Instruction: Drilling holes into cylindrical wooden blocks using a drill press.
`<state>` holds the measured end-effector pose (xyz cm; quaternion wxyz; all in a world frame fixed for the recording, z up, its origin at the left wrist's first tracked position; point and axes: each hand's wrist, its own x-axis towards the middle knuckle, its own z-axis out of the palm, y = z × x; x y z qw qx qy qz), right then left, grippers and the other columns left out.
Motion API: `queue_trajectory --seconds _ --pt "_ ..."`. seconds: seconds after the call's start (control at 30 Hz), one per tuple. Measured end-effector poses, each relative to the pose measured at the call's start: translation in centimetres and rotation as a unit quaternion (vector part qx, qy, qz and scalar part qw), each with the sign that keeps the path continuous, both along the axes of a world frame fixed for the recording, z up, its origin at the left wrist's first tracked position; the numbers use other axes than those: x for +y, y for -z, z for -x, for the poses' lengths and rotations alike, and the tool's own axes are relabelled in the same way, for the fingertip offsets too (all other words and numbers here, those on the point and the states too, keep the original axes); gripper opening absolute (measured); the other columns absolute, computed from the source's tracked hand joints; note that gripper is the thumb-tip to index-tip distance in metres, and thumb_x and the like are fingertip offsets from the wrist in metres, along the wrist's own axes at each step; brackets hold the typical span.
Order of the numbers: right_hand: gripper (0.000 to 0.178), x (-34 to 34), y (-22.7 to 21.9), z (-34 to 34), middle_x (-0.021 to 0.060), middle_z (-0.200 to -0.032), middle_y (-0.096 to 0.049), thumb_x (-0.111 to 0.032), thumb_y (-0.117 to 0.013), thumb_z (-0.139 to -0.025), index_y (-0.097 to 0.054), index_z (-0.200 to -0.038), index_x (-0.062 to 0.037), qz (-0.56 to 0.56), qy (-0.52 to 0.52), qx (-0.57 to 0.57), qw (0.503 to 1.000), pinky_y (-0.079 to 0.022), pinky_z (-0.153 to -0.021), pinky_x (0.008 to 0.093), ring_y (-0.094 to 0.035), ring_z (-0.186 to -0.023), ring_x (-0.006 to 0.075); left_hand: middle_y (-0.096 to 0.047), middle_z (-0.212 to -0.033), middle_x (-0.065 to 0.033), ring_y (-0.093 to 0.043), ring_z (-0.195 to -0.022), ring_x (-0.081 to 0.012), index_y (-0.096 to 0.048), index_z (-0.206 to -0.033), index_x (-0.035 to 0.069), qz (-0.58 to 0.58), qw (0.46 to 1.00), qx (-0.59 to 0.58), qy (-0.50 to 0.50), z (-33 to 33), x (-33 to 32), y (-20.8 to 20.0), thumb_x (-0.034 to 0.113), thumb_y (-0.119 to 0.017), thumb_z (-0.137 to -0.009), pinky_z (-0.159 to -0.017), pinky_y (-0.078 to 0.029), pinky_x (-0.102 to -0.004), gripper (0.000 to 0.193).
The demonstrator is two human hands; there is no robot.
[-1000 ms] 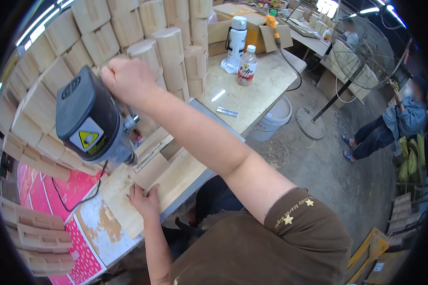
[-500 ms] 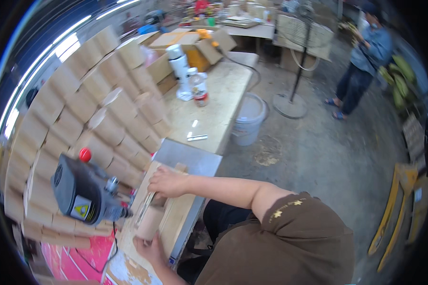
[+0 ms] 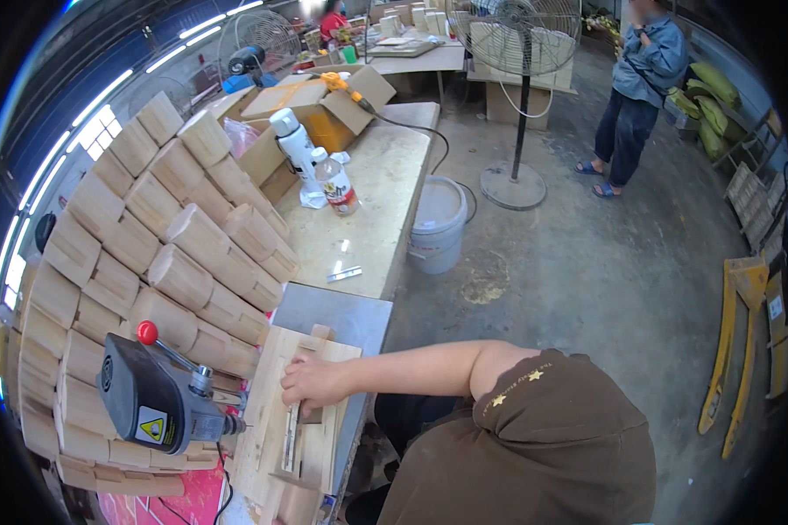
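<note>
My right hand (image 3: 313, 382) reaches across the wooden jig (image 3: 260, 442), its fingers curled down over the upper end of a narrow metal strip (image 3: 290, 442). The strip lies along the slot of the jig. A pale wooden block (image 3: 298, 504) is cut off by the lower edge of the view, at the near end of the jig. My left hand is out of view. Beside the jig on the left stands a dark drill press head (image 3: 162, 398) with a red-knobbed lever (image 3: 147, 332) and its chuck close to the wood.
Stacked wooden blocks (image 3: 184, 271) rise behind the drill. Another small metal strip (image 3: 344, 274), a bottle (image 3: 335, 184) and a white flask (image 3: 294, 144) are on the bench. A bucket (image 3: 438, 223), a pedestal fan (image 3: 521, 105), a person (image 3: 643, 79) and a yellow pallet jack (image 3: 735, 341) stand beyond.
The view has shifted. The wooden block has moved from the jig's slot toward the lower edge, and my left hand has left the view. My right hand stays on the jig.
</note>
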<state>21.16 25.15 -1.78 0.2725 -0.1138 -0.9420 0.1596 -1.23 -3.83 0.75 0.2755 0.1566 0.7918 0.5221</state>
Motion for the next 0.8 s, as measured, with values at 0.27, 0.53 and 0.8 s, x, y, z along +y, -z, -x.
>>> queue_trajectory --seconds 0.27,0.53,0.8 --pt "0.029 -0.2 0.2 0.3 0.0003 -0.087 -0.054 -0.034 -0.071 -0.067 -0.06 -0.089 -0.0165 0.022 0.025 -0.007 0.999 -0.033 -0.083 0.0408 -0.048 -0.095 0.0224 -0.046 -0.126 -0.0201 -0.051 -0.108 -0.0361 -0.028 -0.14 0.013 -0.123 0.988 -0.072 0.059 -2.7 3.4 -1.1 0.025 -0.061 -0.084 -0.085 -0.048 -0.0477 0.066" --pt "0.03 -0.6 -0.9 -1.0 -0.0002 -0.09 -0.055 -0.036 -0.07 -0.07 -0.061 -0.091 -0.0168 0.044 0.022 -0.051 0.997 -0.035 -0.08 0.0415 -0.047 -0.099 0.0222 -0.046 -0.126 -0.0193 -0.052 -0.105 -0.0358 -0.028 -0.139 0.013 -0.179 0.973 -0.119 0.081 -0.1 3.7 2.2 0.025 -0.065 -0.081 -0.082 -0.049 -0.0487 0.07" --pt "0.028 0.7 0.0 0.4 0.0097 -0.092 -0.062 -0.019 -0.074 -0.06 -0.066 -0.086 -0.0134 0.107 0.024 -0.01 0.994 -0.042 -0.083 0.0414 -0.054 -0.095 0.0284 -0.055 -0.121 -0.0169 -0.055 -0.11 -0.0282 -0.045 -0.126 -0.001 -0.183 0.949 -0.256 0.011 -1.6 3.6 2.8 0.029 -0.049 -0.092 -0.09 -0.048 -0.0426 0.046"
